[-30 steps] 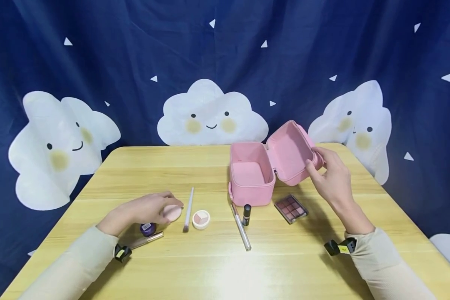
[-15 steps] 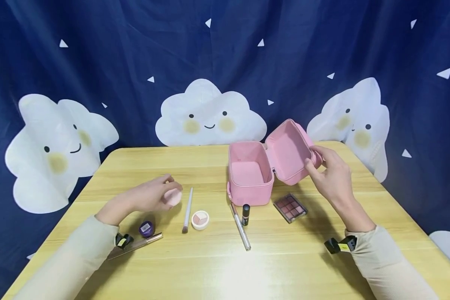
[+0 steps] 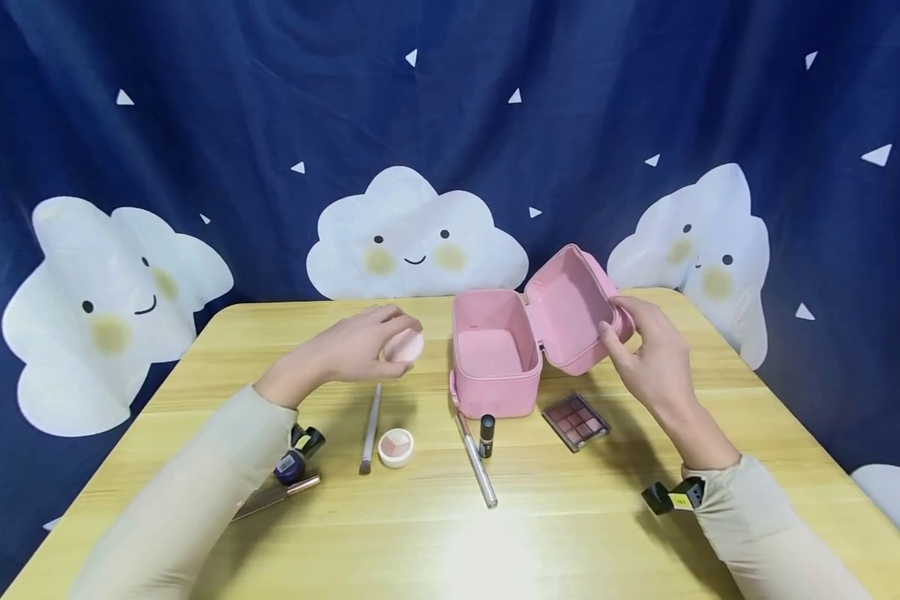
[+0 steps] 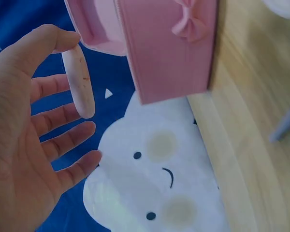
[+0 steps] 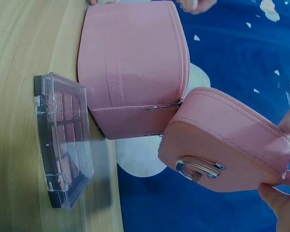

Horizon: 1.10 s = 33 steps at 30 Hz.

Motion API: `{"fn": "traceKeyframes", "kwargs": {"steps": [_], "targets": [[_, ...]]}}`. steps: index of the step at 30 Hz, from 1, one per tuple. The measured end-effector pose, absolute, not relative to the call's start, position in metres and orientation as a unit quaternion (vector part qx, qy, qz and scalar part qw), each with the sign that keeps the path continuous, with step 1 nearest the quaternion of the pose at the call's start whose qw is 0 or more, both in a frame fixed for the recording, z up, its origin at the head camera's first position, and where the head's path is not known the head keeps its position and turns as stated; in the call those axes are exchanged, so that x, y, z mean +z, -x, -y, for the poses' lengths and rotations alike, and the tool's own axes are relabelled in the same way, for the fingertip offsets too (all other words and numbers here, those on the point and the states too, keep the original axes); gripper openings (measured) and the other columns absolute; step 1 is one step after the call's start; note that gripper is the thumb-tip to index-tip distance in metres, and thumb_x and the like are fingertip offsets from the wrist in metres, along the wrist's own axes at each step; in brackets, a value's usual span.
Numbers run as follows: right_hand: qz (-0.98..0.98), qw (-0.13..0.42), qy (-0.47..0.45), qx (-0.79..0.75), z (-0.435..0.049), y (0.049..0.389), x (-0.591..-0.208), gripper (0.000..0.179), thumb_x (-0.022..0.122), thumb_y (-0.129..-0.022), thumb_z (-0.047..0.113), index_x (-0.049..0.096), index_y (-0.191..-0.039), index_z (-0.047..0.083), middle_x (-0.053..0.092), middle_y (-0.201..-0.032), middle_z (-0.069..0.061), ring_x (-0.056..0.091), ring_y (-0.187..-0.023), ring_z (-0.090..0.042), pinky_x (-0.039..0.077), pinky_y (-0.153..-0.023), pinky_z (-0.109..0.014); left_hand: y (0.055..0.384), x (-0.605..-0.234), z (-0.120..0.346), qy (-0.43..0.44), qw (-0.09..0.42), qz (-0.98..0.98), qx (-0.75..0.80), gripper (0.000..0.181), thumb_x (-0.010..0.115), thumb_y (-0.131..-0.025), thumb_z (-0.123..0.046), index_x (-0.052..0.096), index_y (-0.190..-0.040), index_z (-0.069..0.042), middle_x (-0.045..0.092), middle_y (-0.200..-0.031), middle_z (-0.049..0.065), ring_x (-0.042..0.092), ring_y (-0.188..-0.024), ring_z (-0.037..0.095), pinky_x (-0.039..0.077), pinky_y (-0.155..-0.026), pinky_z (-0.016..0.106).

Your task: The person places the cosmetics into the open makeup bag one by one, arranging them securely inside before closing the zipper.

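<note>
My left hand [image 3: 354, 343] pinches a round pale pink powder puff [image 3: 405, 345] between thumb and fingers, above the table and left of the pink makeup case [image 3: 497, 397]. The left wrist view shows the puff [image 4: 79, 84] edge-on, with small stains. With my right hand [image 3: 656, 358] I grip the edge of the case's lid [image 3: 570, 310], which is tilted back to the right. No item shows inside the case in the head view. In the right wrist view a metal handle [image 5: 198, 167] sits on the lid's outside.
An eyeshadow palette [image 3: 576, 422] lies right of the case. In front are a black-capped tube [image 3: 487, 436] and a silver pen-like stick [image 3: 482, 473]. Further left lie a makeup brush [image 3: 371, 429], a round three-colour compact [image 3: 396, 447], a purple jar [image 3: 290, 467] and a slim tube [image 3: 277, 497].
My left hand has lifted the powder puff off the table and carried it right and away from me, towards the case. The right hand keeps its grip on the lid.
</note>
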State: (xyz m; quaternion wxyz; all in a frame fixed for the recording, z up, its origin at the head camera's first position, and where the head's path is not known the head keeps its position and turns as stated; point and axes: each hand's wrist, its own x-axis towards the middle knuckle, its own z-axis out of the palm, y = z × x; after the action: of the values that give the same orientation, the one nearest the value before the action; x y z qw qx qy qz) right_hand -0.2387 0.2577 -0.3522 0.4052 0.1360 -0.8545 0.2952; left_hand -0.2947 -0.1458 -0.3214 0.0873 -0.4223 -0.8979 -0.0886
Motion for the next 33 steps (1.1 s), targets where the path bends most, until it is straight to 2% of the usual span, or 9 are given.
{"fn": "traceKeyframes", "kwargs": {"steps": [5,13,21,27,33], "targets": [[0.852,0.409,-0.133,0.297,-0.256,0.238,-0.352,0.037,0.07,-0.085,0.011,0.064,-0.12,0.002,0.064,-0.116,-0.017,0.058,-0.11,-0.035,0.044,-0.091,-0.055,0.307,-0.312,0.119,0.431,0.1,0.893,-0.076,0.05,0.065,-0.086,-0.042,0.059,-0.127,-0.014,0.057,-0.117,0.006,0.054,-0.105,0.025,0.045,-0.091,0.043],[0.852,0.407,-0.141,0.299,-0.253,0.242,-0.354,0.037,0.069,-0.086,0.011,0.064,-0.122,0.002,0.064,-0.119,-0.017,0.057,-0.113,-0.035,0.043,-0.093,-0.054,0.328,-0.313,0.087,0.423,0.059,0.903,-0.047,0.057,0.066,-0.087,-0.042,0.053,-0.136,-0.014,0.054,-0.118,0.006,0.054,-0.101,0.024,0.046,-0.089,0.042],[0.853,0.405,-0.14,0.299,-0.248,0.24,-0.358,0.037,0.068,-0.087,0.012,0.063,-0.122,0.001,0.063,-0.121,-0.018,0.057,-0.113,-0.036,0.043,-0.095,-0.053,0.349,-0.326,0.058,0.417,0.021,0.908,-0.04,0.058,0.064,-0.087,-0.045,0.052,-0.138,-0.018,0.051,-0.134,0.004,0.048,-0.121,0.024,0.039,-0.101,0.045],[0.855,0.404,-0.131,0.298,-0.249,0.237,-0.354,0.037,0.068,-0.087,0.011,0.062,-0.122,0.001,0.062,-0.121,-0.018,0.056,-0.113,-0.037,0.043,-0.095,-0.054,0.364,-0.327,0.04,0.427,0.027,0.903,-0.04,0.067,0.066,-0.086,-0.04,0.046,-0.146,-0.018,0.052,-0.125,0.003,0.047,-0.111,0.022,0.04,-0.095,0.038],[0.854,0.407,-0.13,0.295,-0.251,0.238,-0.357,0.037,0.068,-0.087,0.01,0.062,-0.122,0.001,0.062,-0.12,-0.018,0.056,-0.113,-0.036,0.042,-0.095,-0.054,0.367,-0.33,0.027,0.438,0.016,0.898,-0.036,0.07,0.07,-0.085,-0.032,0.043,-0.147,-0.012,0.049,-0.134,0.008,0.047,-0.116,0.025,0.036,-0.103,0.038]]}}
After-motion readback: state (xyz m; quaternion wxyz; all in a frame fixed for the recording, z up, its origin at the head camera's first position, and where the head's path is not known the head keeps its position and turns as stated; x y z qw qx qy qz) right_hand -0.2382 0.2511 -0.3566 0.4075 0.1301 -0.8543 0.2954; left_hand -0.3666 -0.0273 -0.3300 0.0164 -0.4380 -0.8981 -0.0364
